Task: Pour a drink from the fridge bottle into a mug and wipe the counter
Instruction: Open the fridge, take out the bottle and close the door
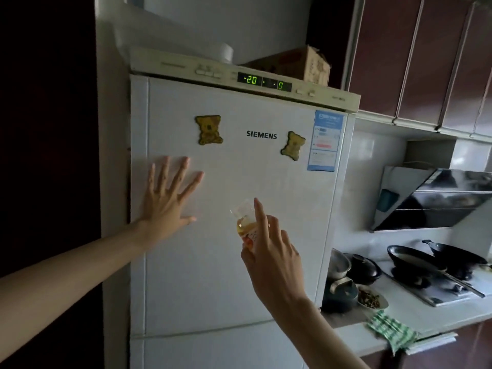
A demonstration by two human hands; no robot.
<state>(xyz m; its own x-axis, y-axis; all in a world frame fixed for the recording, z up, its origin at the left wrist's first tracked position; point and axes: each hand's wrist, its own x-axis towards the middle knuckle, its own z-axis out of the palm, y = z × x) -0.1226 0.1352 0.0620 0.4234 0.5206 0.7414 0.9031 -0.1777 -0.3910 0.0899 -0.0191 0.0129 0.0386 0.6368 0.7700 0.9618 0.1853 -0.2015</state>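
Observation:
A white fridge fills the middle of the view, its upper door shut. My left hand lies flat on that door near its left edge, fingers spread. My right hand is raised in front of the door and holds a small clear bottle with yellow liquid in it, tilted, index finger stretched up past it. A green-and-white checked cloth hangs over the front edge of the white counter to the right. No mug shows.
On the counter beside the fridge stand dark pots, a bowl of food and a hob with two black pans. A range hood and dark wall cupboards hang above. A cardboard box sits atop the fridge.

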